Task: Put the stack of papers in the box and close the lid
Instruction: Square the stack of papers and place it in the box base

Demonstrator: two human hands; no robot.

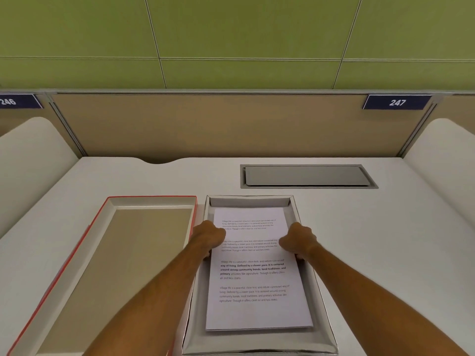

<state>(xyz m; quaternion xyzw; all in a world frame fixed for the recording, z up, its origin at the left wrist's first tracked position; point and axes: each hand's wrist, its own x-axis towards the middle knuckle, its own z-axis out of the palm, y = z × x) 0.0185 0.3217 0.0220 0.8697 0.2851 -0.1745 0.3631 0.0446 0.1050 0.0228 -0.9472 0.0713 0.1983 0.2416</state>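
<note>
A stack of white printed papers [254, 283] lies flat inside an open grey-white box [322, 327] at the centre of the desk. My left hand [209, 238] grips the stack's left edge and my right hand [298, 240] grips its right edge, both with fingers curled under the paper. The lid [115, 265], red outside and pale inside, lies upside down on the desk just left of the box, touching or nearly touching it.
The white desk [385, 253] has a grey cable hatch [307, 176] behind the box. A tan partition [205, 124] closes the back, with white curved side panels at left and right and a sign reading 247 [397, 102].
</note>
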